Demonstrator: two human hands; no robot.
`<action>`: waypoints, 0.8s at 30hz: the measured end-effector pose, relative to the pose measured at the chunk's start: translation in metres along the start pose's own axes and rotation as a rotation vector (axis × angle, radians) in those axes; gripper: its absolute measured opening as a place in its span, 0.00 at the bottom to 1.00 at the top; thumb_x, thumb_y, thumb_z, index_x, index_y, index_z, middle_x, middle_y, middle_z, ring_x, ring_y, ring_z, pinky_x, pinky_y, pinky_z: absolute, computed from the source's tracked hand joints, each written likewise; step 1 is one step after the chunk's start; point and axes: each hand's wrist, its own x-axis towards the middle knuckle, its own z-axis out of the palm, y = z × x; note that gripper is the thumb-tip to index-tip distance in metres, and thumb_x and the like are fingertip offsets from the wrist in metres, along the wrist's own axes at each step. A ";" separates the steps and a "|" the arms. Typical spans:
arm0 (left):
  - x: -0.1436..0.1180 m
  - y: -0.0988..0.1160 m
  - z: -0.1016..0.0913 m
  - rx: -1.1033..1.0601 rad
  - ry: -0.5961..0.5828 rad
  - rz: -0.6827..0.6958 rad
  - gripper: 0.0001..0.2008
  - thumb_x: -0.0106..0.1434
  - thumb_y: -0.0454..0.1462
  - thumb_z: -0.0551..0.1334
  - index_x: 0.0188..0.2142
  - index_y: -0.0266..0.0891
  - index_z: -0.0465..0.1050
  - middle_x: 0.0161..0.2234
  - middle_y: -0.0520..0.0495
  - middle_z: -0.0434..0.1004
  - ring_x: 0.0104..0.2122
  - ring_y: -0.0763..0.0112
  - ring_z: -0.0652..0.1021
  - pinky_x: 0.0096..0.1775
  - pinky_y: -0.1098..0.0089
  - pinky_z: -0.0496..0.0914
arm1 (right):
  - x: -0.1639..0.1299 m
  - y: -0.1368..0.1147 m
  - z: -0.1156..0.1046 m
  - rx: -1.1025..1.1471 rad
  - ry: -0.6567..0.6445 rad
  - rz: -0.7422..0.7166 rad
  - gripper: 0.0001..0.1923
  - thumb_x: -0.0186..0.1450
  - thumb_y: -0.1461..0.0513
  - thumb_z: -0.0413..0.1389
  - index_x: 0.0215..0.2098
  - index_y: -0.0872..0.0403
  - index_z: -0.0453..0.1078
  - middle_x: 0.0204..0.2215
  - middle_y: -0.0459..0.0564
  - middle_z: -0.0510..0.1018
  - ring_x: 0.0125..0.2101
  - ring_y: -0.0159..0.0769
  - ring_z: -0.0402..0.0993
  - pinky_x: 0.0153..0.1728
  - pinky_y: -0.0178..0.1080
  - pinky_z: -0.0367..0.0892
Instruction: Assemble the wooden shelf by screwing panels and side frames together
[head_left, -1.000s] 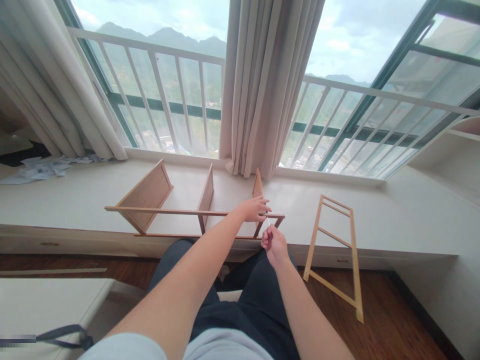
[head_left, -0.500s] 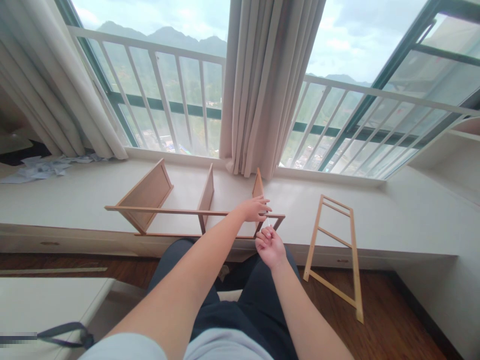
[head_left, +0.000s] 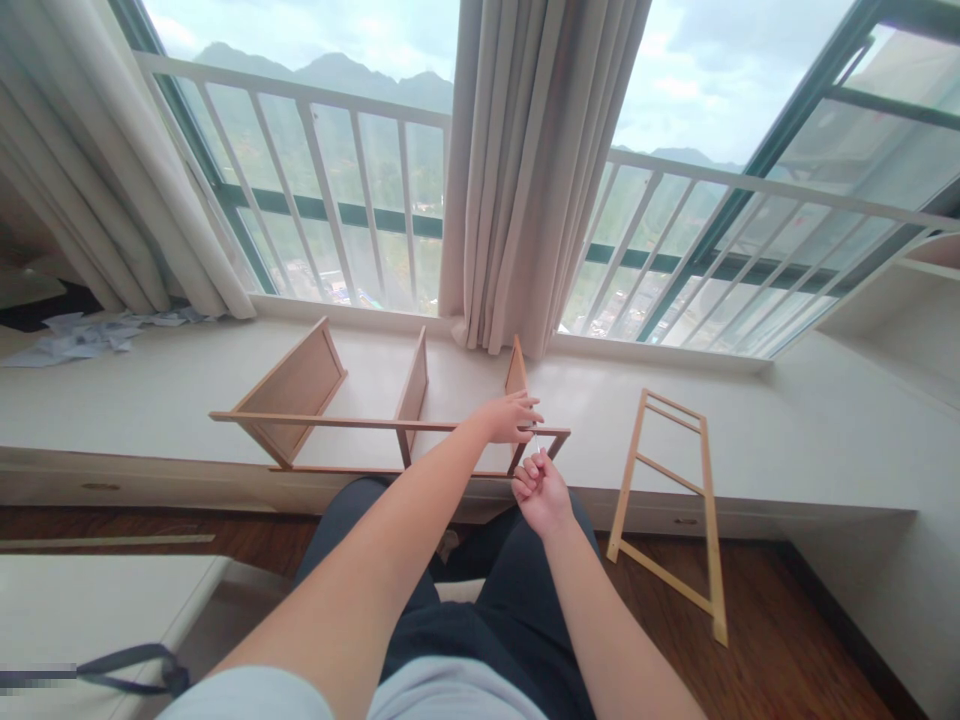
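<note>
clutching a thin rod (head_left: 537,443) in the right fingers (head_left: 527,474), aimed lengthwise up at the shelf (head_left: 337,423). can't tell the grip of the left fingers (head_left: 528,414).

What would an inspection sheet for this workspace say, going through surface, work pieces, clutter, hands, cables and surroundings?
Surface: white window ledge, carrying the work.
Work pieces: brown wooden shelf frame lying along the ledge; paler ladder-like frame to its right, leaning at the ledge's front edge.
Clutter: loose papers at the ledge's left end; dark strap lower left.
Hands: left hand at the shelf frame's right end, grip unclear; right hand closed on a thin metal tool, its tip hard to see.
Cables: nothing seen.
Surroundings: windows, curtains, dark wood floor.
</note>
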 end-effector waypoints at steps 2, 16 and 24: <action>0.000 0.000 0.000 0.000 -0.006 -0.007 0.21 0.62 0.40 0.61 0.55 0.49 0.74 0.65 0.49 0.62 0.67 0.54 0.57 0.63 0.57 0.60 | 0.001 0.000 0.000 -0.035 0.019 -0.017 0.17 0.69 0.58 0.56 0.26 0.53 0.56 0.17 0.37 0.57 0.16 0.24 0.48 0.14 0.27 0.47; 0.000 0.000 -0.001 -0.010 -0.007 0.005 0.21 0.62 0.40 0.61 0.55 0.48 0.75 0.65 0.47 0.63 0.67 0.53 0.58 0.64 0.57 0.59 | 0.007 0.005 -0.005 -0.396 0.155 -0.221 0.20 0.62 0.50 0.59 0.25 0.52 0.58 0.15 0.38 0.62 0.14 0.23 0.50 0.14 0.28 0.46; 0.000 0.001 -0.001 0.000 -0.008 0.007 0.21 0.62 0.39 0.61 0.55 0.47 0.75 0.65 0.47 0.62 0.67 0.53 0.58 0.64 0.57 0.58 | 0.001 -0.001 -0.003 -0.020 -0.044 0.006 0.15 0.68 0.60 0.56 0.26 0.53 0.56 0.19 0.38 0.59 0.17 0.25 0.51 0.16 0.27 0.49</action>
